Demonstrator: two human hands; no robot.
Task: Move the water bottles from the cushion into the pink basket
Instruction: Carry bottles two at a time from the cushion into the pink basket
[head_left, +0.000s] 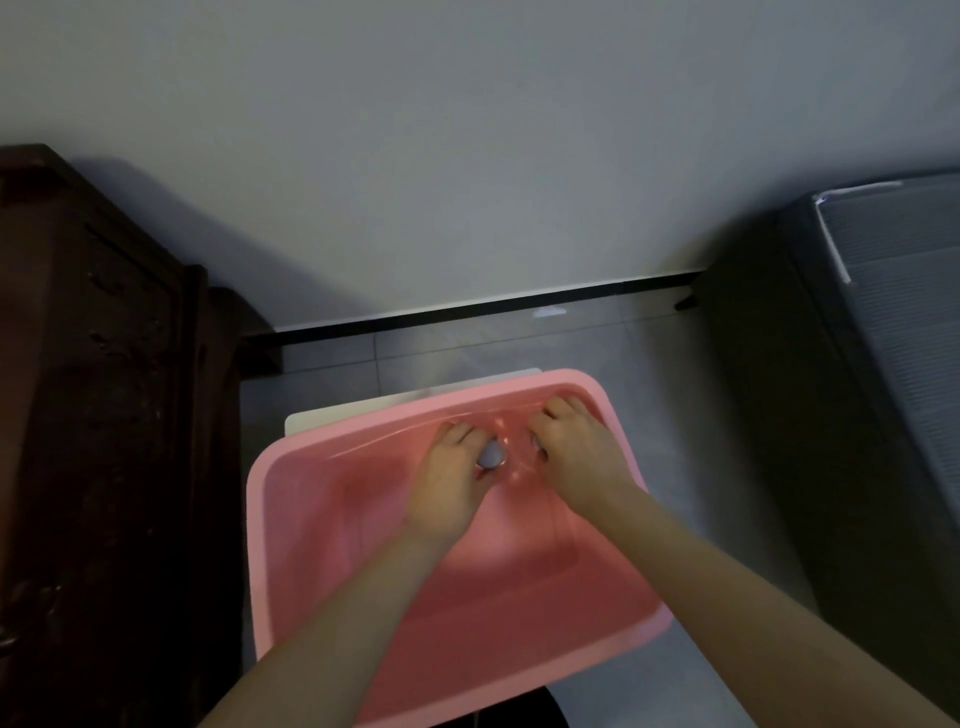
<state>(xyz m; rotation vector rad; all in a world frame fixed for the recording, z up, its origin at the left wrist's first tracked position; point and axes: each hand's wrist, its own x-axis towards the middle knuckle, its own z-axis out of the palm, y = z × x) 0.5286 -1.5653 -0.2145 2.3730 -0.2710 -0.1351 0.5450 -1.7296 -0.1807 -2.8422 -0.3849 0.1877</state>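
My bare forearms reach into the pink plastic basket (291, 519); left hand (449, 480) and right hand (582, 452) each curl round clear water bottles (511, 457) standing upright between them, at the far wall

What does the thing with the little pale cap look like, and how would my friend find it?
Find the big pink basket on the tiled floor. At its far end, the left hand and right hand meet around a clear water bottle. Its see-through body looks pink, so its pale bluish cap gives it away.
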